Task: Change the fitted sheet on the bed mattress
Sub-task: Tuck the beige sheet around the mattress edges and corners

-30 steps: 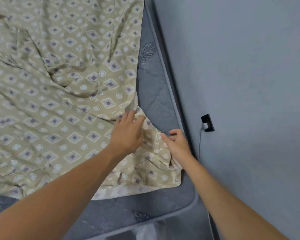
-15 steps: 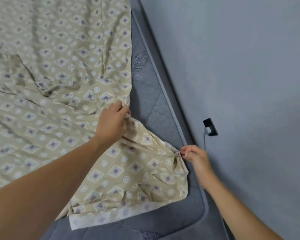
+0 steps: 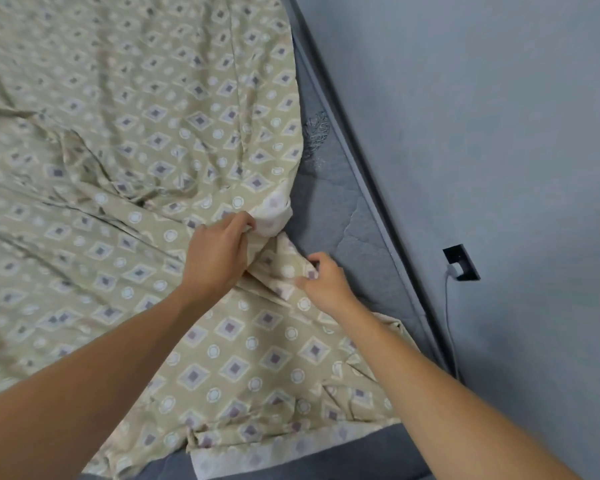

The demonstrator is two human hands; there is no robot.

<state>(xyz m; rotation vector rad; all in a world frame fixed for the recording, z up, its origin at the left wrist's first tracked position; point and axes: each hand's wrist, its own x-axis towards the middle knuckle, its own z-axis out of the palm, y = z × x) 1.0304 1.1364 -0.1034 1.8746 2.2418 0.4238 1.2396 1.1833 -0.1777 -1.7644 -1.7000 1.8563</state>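
Most of your grey mattress point(image 3: 329, 216) lies under the rumpled patterned sheet point(image 3: 125, 140), whose 3 o'clock edge your left hand point(image 3: 215, 258) grips with curled fingers while your right hand point(image 3: 326, 282) pinches a fold just beside it.

A blue-grey wall point(image 3: 482, 116) fills the frame from twelve o'clock round to four. On it, at about three o'clock, sits a black wall socket point(image 3: 462, 262) with a white plug point(image 3: 453, 270) in it; a pale cable point(image 3: 447, 317) hangs from the plug toward five o'clock.
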